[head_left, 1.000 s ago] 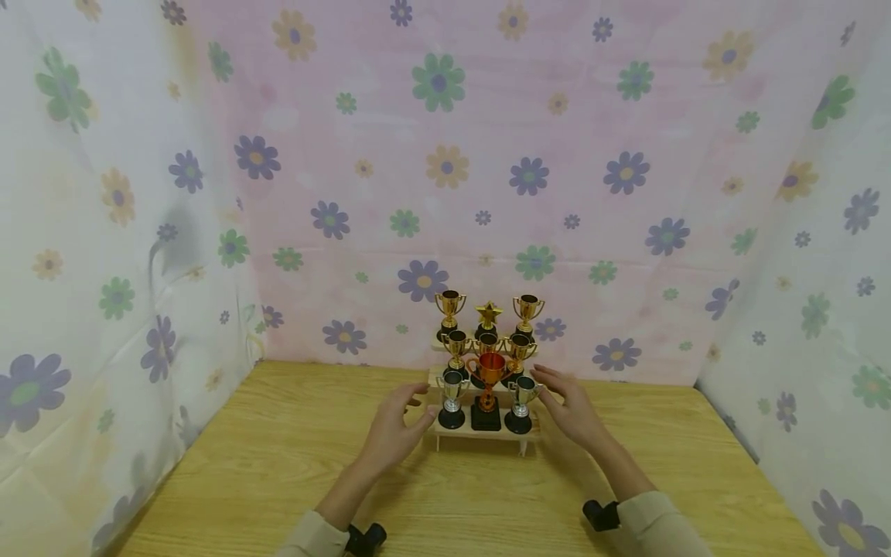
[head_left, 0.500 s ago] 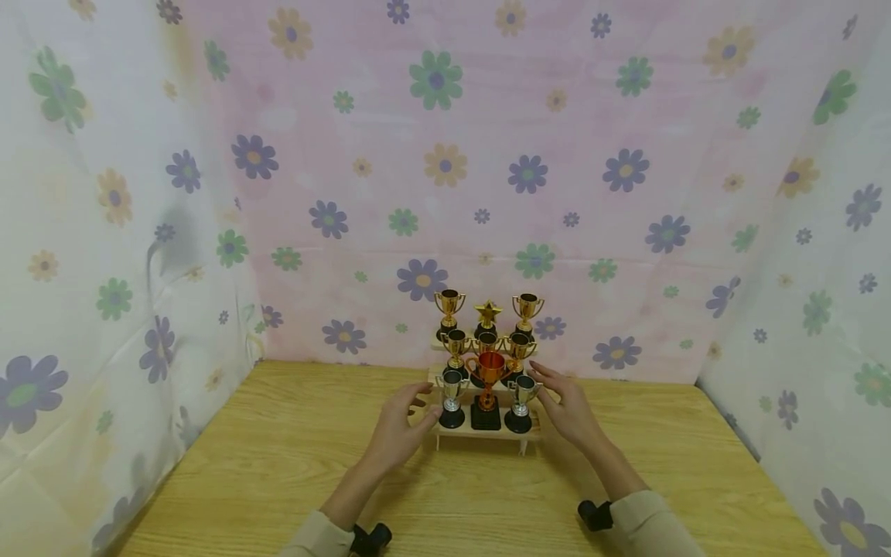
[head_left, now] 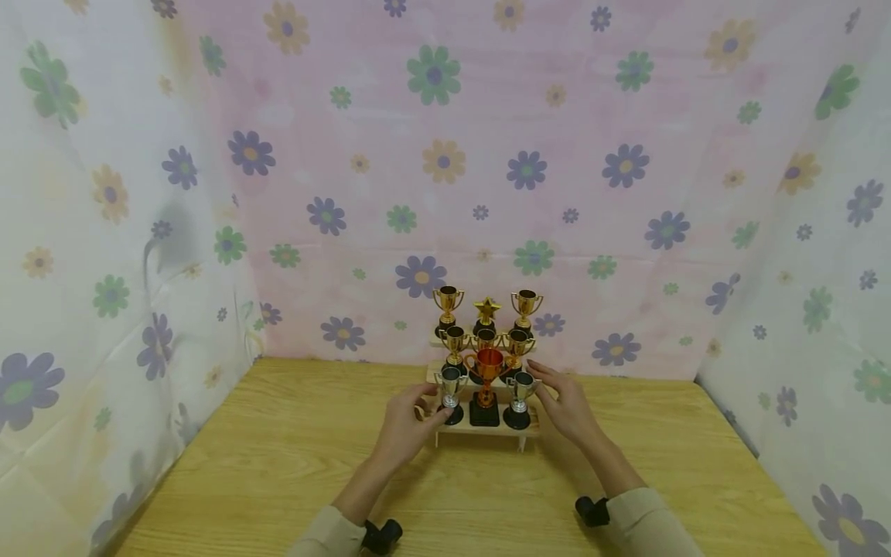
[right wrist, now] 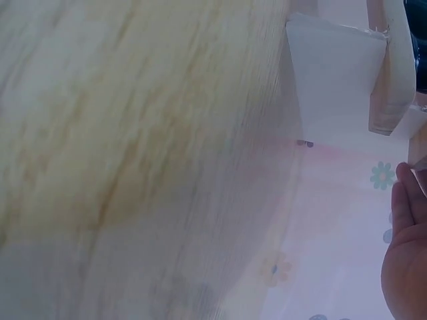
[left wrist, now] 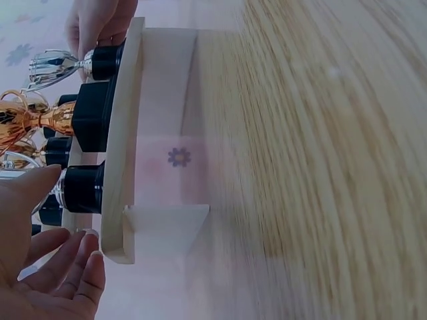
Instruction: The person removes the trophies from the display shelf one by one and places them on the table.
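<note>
A three-tier wooden stand (head_left: 501,430) bears several small trophies on black bases. On its lowest tier, a silver trophy cup (head_left: 450,379) stands at the left, a taller orange cup (head_left: 489,363) in the middle and another silver cup (head_left: 520,387) at the right. My left hand (head_left: 404,425) reaches around the left silver cup. Its thumb lies against or just before that cup's lower part, while the fingers curve loosely beside the black base (left wrist: 83,190). Fingers extended, my right hand (head_left: 571,406) is at the stand's right side, thumb near the right silver cup; contact is unclear.
Gold cups, one at the upper left (head_left: 448,302) and one at the upper right (head_left: 526,305), flank a gold star trophy (head_left: 486,309). More gold cups fill the middle tier. The wooden table (head_left: 313,449) meets flowered cloth (head_left: 348,193) behind and at both sides.
My left hand has moved right, bringing its thumb to the left silver cup. My right hand has shifted slightly left toward the stand. The trophies keep their places.
</note>
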Tool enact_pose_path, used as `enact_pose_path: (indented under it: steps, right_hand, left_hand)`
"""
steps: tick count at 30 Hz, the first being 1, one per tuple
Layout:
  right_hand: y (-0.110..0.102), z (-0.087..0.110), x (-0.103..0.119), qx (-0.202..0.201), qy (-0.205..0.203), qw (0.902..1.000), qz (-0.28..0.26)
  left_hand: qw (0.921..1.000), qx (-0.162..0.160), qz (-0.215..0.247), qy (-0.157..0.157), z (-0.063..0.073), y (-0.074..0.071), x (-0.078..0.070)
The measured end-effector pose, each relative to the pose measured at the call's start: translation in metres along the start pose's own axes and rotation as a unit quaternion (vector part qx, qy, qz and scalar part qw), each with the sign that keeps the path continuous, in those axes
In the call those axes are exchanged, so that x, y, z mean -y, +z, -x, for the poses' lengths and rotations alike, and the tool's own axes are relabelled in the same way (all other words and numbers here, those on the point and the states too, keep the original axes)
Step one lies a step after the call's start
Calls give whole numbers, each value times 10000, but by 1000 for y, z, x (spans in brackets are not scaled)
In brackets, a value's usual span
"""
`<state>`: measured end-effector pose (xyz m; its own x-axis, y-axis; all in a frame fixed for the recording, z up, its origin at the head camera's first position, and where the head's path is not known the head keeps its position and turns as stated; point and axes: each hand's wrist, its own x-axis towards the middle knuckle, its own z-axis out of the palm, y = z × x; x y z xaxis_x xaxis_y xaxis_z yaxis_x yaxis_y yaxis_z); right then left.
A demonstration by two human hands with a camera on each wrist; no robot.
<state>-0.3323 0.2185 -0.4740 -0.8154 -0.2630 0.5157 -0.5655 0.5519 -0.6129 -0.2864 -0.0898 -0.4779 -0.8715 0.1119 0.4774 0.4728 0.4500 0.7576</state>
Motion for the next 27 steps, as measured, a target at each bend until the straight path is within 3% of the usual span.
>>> enact_pose_path:
  steps: [8, 15, 27]
  right_hand:
    - [3, 1, 0, -137, -197, 9997, 96]
    - [3, 0, -1, -163, -218, 9996, 47]
    - [3, 1, -1, -71, 13, 10000, -1]
  left_hand:
    - [9999, 108, 26, 94, -2, 5, -1]
    - [9998, 190, -48, -5, -4, 8, -3]
    - [9996, 225, -105, -112, -5, 11, -1]
